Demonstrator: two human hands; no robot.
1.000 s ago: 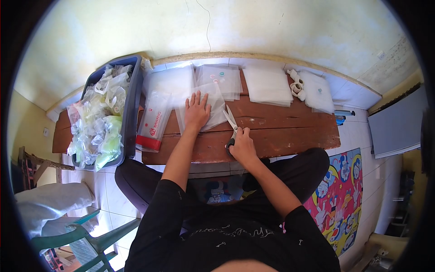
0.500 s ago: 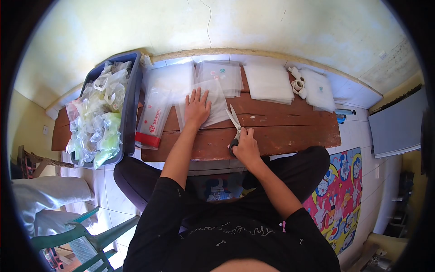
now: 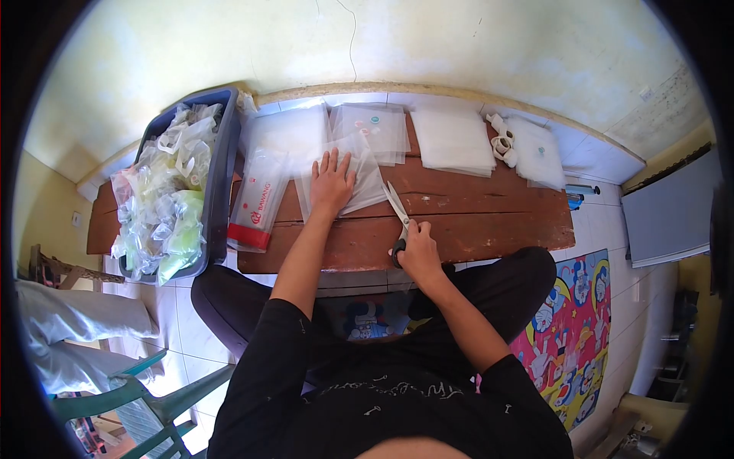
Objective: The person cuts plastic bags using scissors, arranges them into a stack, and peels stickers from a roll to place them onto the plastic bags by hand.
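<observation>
My left hand lies flat with fingers spread on a clear plastic bag on the brown wooden table. In my right hand is a pair of scissors with black handles, its blades slightly apart and pointing away from me, just right of the bag. Left of my left hand lies a clear packet with red "BAWANG" print. Behind it rests a stack of clear plastic bags, with printed bags beside it.
A dark blue bin heaped with crumpled plastic bags stands at the left. Farther right on the table are another bag stack, white rolls and more clear bags. A green chair and a colourful mat flank me.
My right hand and the scissors have shifted slightly to the right. My left hand stays pressed on the bag, whose right part sits a little differently.
</observation>
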